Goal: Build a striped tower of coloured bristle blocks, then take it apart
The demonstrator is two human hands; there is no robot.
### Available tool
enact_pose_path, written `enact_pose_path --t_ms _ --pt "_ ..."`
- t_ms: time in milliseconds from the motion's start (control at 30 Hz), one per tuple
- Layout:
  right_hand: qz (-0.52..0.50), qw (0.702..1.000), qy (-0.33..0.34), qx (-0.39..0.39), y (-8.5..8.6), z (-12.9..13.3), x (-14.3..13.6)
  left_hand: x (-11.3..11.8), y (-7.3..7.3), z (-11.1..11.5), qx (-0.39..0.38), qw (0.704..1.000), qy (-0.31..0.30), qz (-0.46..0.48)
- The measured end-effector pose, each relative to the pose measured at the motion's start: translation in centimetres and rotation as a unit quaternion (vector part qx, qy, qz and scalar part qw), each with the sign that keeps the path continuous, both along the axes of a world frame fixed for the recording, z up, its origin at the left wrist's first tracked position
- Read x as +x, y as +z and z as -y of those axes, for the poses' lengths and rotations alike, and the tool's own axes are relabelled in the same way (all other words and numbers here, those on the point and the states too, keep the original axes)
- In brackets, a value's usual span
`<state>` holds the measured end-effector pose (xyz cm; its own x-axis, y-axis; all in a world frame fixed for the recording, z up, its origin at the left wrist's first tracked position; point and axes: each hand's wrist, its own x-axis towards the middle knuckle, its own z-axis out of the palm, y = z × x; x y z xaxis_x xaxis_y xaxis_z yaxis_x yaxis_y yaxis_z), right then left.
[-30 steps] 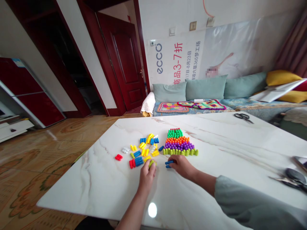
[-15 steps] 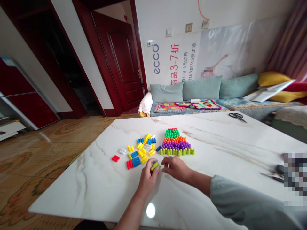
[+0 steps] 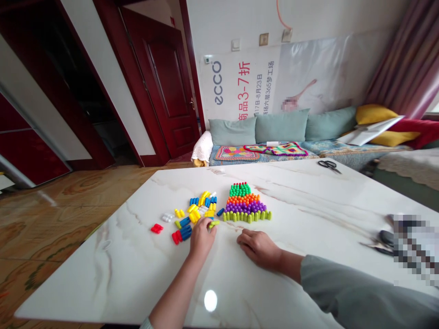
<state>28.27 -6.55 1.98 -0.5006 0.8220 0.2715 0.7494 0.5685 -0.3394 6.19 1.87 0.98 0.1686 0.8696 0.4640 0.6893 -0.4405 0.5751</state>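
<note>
My left hand point(image 3: 202, 238) is closed, its thumb and fingers pinching yellow-green plastic pegs point(image 3: 214, 223) at the near edge of a loose pile. My right hand point(image 3: 259, 249) rests on the white table with its fingers curled in; nothing shows in it. Beyond the hands stand tight rows of round-topped pegs: yellow-green point(image 3: 247, 217) in front, then purple point(image 3: 245, 207), orange point(image 3: 244, 198), green point(image 3: 240, 189) and a few red at the back. Left of these lie blue pegs point(image 3: 185, 233), yellow pegs point(image 3: 195, 216), red pegs point(image 3: 157, 228) and clear pegs point(image 3: 168, 218).
The marbled white table point(image 3: 137, 274) fills the foreground. Black scissors point(image 3: 329, 165) lie at its far right, and another dark-handled pair point(image 3: 381, 243) near the right edge, beside a blurred-out patch. Behind are a sofa with cushions point(image 3: 282, 125) and a red door point(image 3: 164, 82).
My left hand has moved up and left to the pile with the yellow-green pegs. My right hand has drawn back from it, lowered to the table and curled its fingers. The view has shifted slightly.
</note>
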Motion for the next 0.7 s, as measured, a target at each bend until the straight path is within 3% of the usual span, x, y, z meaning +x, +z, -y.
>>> enact_pose_path --t_ms 100,300,467,700 --pt "-0.011 1.0 0.005 -0.001 0.2 0.0 -0.1 0.4 0.4 -1.3 -0.009 1.0 0.006 0.006" --pt "-0.021 1.0 0.001 -0.004 0.3 0.0 -0.2 2.6 -0.3 -0.4 0.01 0.996 -0.087 0.028" --pt "-0.028 1.0 0.005 -0.007 0.2 -0.1 -0.2 3.7 -1.0 0.0 -0.019 0.995 -0.076 0.057" --pt "-0.027 1.0 0.002 -0.015 0.3 -0.1 -0.2 4.2 -0.6 -0.4 -0.015 0.993 -0.056 0.105"
